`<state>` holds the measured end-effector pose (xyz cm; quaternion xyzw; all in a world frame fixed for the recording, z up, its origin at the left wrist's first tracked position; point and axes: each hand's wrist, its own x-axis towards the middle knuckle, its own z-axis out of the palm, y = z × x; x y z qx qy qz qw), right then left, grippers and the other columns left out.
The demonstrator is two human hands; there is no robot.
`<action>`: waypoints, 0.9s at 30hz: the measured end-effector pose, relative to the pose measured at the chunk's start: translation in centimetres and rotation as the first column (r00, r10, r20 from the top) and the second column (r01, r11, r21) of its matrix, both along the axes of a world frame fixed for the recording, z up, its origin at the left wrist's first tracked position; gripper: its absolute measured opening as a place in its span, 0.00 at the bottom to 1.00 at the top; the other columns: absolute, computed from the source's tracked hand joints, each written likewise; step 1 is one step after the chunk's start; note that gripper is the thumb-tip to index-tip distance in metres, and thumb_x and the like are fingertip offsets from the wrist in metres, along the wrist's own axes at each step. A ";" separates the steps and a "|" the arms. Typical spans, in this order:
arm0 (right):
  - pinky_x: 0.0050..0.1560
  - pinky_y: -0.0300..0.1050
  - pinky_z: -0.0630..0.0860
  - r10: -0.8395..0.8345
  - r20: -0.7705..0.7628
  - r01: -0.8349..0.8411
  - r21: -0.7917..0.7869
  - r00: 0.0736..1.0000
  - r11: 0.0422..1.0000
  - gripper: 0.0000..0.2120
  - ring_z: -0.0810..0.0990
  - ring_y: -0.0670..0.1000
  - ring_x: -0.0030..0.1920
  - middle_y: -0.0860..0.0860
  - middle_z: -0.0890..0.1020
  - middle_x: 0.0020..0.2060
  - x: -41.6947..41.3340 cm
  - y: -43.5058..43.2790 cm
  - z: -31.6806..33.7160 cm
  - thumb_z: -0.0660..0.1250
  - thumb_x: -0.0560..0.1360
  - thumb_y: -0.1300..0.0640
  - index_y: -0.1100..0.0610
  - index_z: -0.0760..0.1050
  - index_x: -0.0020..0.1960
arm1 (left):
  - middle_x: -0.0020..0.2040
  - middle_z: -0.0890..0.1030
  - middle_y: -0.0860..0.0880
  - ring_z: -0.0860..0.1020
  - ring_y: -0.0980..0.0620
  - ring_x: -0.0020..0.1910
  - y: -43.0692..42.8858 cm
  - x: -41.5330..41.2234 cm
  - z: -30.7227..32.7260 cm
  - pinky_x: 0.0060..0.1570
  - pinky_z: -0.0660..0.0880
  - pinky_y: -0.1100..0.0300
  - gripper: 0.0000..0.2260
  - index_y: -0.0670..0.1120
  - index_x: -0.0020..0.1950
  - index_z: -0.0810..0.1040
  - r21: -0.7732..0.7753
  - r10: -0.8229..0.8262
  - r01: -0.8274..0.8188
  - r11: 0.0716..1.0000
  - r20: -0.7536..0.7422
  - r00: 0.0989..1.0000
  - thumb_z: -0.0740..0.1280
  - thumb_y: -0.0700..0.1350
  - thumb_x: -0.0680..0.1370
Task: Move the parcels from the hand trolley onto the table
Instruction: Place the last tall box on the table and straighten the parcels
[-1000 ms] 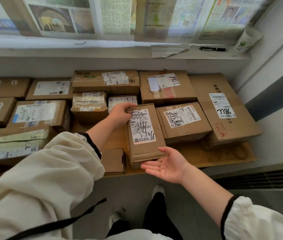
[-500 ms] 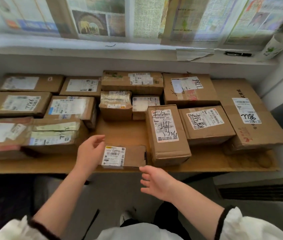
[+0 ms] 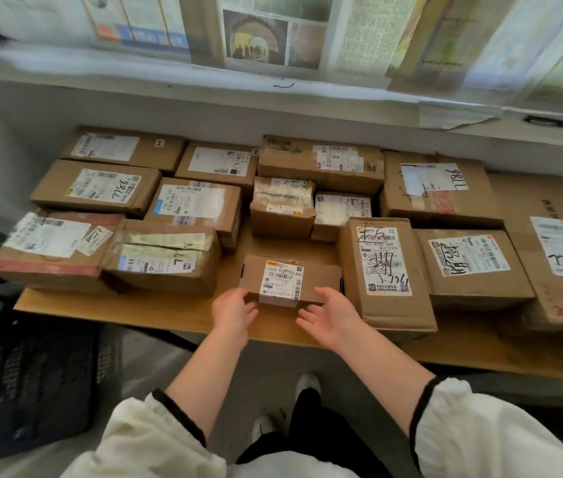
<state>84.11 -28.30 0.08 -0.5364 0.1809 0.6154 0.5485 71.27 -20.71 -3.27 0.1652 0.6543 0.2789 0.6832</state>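
A small brown parcel (image 3: 290,279) with a white barcode label lies flat on the wooden table (image 3: 135,308), a little in from the front edge. My left hand (image 3: 233,312) touches its near left corner with relaxed fingers. Spread fingers of my right hand (image 3: 333,313) rest against its near right edge. Neither hand wraps around it. A longer parcel (image 3: 383,270) with black handwriting lies just to its right. Several more labelled cardboard parcels fill the table behind and on both sides. No hand trolley is in view.
A dark plastic crate (image 3: 31,384) stands on the floor at the left, below the table. Behind the parcels runs a white sill (image 3: 204,94) under newspaper-covered windows, with a dark pen (image 3: 554,122) at its right. A grey wall closes the right side.
My left hand left the handwritten parcel and came back to the small parcel. That parcel now sits farther in from the table edge, with both hands at its near side.
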 end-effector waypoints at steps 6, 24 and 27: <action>0.70 0.57 0.61 -0.087 0.076 0.090 -0.040 0.993 0.995 0.27 0.60 0.60 0.73 0.61 0.56 0.74 1.2 4.2 -0.3 0.56 0.80 0.62 0.60 0.49 0.76 | 0.63 0.75 0.41 0.77 0.43 0.59 2.8 2.6 -0.8 0.52 0.75 0.53 0.21 0.40 0.73 0.64 0.040 -0.047 0.048 0.998 -0.012 0.999 0.61 0.39 0.80; 0.69 0.58 0.63 0.040 0.028 -0.037 -0.087 0.999 0.996 0.23 0.63 0.64 0.71 0.65 0.59 0.72 3.7 7.4 1.7 0.55 0.79 0.65 0.62 0.55 0.73 | 0.60 0.74 0.41 0.78 0.43 0.54 5.1 4.3 0.2 0.58 0.75 0.48 0.19 0.39 0.71 0.64 -0.040 -0.071 0.074 0.996 0.062 0.995 0.60 0.40 0.80; 0.67 0.57 0.65 0.118 0.101 -0.117 -0.008 0.988 0.993 0.23 0.65 0.63 0.70 0.64 0.62 0.71 4.5 7.0 3.6 0.55 0.79 0.63 0.63 0.56 0.73 | 0.67 0.70 0.37 0.78 0.42 0.54 3.4 4.6 0.9 0.57 0.74 0.48 0.17 0.39 0.69 0.66 -0.098 -0.142 0.152 0.984 0.103 0.985 0.60 0.40 0.80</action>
